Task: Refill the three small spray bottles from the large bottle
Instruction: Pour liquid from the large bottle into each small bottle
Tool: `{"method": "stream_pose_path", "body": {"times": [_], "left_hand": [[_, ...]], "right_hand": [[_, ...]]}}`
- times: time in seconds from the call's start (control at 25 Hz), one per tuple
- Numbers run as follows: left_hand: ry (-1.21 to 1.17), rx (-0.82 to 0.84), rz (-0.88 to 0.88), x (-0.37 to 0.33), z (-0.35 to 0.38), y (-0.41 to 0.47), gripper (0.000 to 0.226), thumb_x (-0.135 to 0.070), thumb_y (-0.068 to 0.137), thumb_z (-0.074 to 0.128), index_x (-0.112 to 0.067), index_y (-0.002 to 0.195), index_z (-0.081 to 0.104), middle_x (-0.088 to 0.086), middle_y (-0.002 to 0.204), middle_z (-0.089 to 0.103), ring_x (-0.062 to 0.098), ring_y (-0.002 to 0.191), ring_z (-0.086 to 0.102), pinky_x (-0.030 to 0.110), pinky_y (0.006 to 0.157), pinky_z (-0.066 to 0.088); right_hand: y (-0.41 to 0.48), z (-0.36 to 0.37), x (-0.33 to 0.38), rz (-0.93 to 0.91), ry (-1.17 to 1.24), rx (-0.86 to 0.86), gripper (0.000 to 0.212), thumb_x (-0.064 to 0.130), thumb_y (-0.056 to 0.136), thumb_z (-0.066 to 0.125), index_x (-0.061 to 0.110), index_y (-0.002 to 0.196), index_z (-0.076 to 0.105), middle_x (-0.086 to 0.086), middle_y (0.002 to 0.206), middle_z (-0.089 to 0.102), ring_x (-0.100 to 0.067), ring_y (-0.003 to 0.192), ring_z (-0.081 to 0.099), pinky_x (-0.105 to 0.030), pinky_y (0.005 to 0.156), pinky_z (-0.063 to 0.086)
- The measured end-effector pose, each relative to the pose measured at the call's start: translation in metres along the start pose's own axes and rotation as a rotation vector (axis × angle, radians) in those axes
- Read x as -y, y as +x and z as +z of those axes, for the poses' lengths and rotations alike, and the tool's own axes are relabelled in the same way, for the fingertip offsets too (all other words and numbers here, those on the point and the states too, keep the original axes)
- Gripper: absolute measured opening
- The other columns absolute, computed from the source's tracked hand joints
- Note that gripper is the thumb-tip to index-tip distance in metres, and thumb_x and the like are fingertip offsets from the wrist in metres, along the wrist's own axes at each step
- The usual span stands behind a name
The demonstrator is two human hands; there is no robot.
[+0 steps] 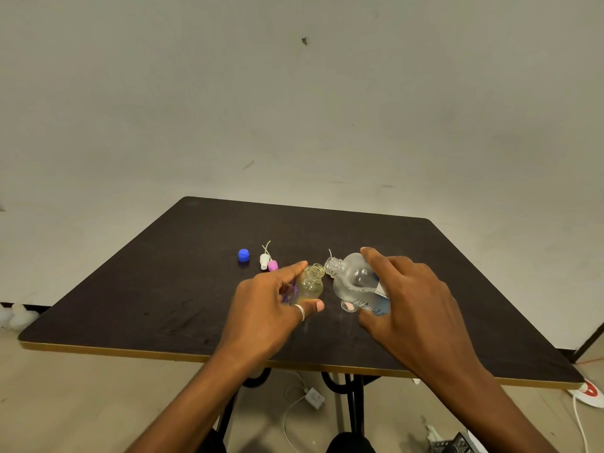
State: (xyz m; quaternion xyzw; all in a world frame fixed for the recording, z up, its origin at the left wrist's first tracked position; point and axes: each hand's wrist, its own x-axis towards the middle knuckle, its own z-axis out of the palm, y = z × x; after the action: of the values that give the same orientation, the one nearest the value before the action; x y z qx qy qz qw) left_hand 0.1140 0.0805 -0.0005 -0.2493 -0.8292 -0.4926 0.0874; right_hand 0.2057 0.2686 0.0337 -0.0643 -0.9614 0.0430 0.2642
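My right hand [415, 299] grips the large clear bottle [354, 282], uncapped and tilted left, its open mouth almost touching the neck of a small bottle. That small yellowish spray bottle [312, 282] has no cap and leans right; my left hand [271, 305] holds it between fingers and thumb. Liquid lies in the large bottle's lower part. A blue cap [243, 255] sits on the dark table [163, 295] to the left. Beside it lie a white spray head [264, 260] and a pink spray head [273, 265] with thin tubes. Other small bottles are hidden or out of view.
The table's near edge has a yellowish rim [114, 350]. Under it are black metal legs [354, 403], a white cable with a plug [312, 397] and a red-and-white object [588, 391] on the floor at right. A plain wall stands behind.
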Motion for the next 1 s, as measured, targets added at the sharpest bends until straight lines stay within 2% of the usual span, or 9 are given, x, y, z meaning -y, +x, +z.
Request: {"method": "stream_pose_path", "body": {"times": [0.2, 0.36, 0.48, 0.8, 1.0], "left_hand": [[0.006, 0.007, -0.005, 0.002, 0.0029, -0.0004, 0.071, -0.041, 0.07, 0.084, -0.034, 0.135, 0.056, -0.012, 0.122, 0.068, -0.002, 0.103, 0.064, 0.008, 0.087, 0.045], [0.018, 0.009, -0.01, 0.0024, 0.003, 0.0, 0.07, -0.042, 0.069, 0.084, -0.035, 0.133, 0.057, -0.013, 0.122, 0.068, -0.012, 0.092, 0.058, -0.005, 0.075, 0.037], [0.015, 0.016, -0.008, 0.0019, 0.0027, -0.0009, 0.07, -0.041, 0.068, 0.085, -0.035, 0.132, 0.058, -0.013, 0.121, 0.069, -0.02, 0.082, 0.052, -0.009, 0.07, 0.035], [0.019, 0.04, -0.008, 0.0029, 0.0041, -0.0005, 0.071, -0.038, 0.069, 0.085, -0.033, 0.134, 0.056, -0.012, 0.123, 0.067, -0.01, 0.093, 0.056, -0.009, 0.07, 0.036], [0.017, 0.045, -0.013, 0.0038, 0.0052, -0.0011, 0.071, -0.038, 0.069, 0.085, -0.035, 0.134, 0.057, -0.013, 0.121, 0.068, -0.017, 0.082, 0.053, -0.007, 0.067, 0.036]], "right_hand": [[0.0005, 0.0006, -0.0012, 0.007, -0.019, 0.01, 0.089, 0.051, 0.067, 0.079, 0.03, 0.143, 0.038, 0.0, 0.128, 0.059, -0.023, 0.111, 0.056, -0.041, 0.089, 0.05], [0.0007, 0.0007, -0.001, 0.009, -0.029, 0.008, 0.088, 0.05, 0.067, 0.08, 0.031, 0.143, 0.039, 0.0, 0.128, 0.059, -0.023, 0.112, 0.056, -0.041, 0.089, 0.049], [0.001, -0.0002, -0.001, 0.003, -0.04, 0.006, 0.089, 0.049, 0.066, 0.081, 0.031, 0.142, 0.04, 0.0, 0.128, 0.059, -0.024, 0.113, 0.055, -0.042, 0.09, 0.049], [0.0011, -0.0025, -0.0016, -0.004, -0.049, 0.016, 0.089, 0.046, 0.065, 0.082, 0.031, 0.142, 0.04, 0.0, 0.13, 0.058, -0.025, 0.115, 0.054, -0.044, 0.092, 0.048], [0.0019, -0.0024, -0.0014, -0.006, -0.051, 0.015, 0.088, 0.043, 0.065, 0.084, 0.03, 0.141, 0.042, -0.002, 0.129, 0.059, -0.026, 0.114, 0.054, -0.046, 0.093, 0.049]]}}
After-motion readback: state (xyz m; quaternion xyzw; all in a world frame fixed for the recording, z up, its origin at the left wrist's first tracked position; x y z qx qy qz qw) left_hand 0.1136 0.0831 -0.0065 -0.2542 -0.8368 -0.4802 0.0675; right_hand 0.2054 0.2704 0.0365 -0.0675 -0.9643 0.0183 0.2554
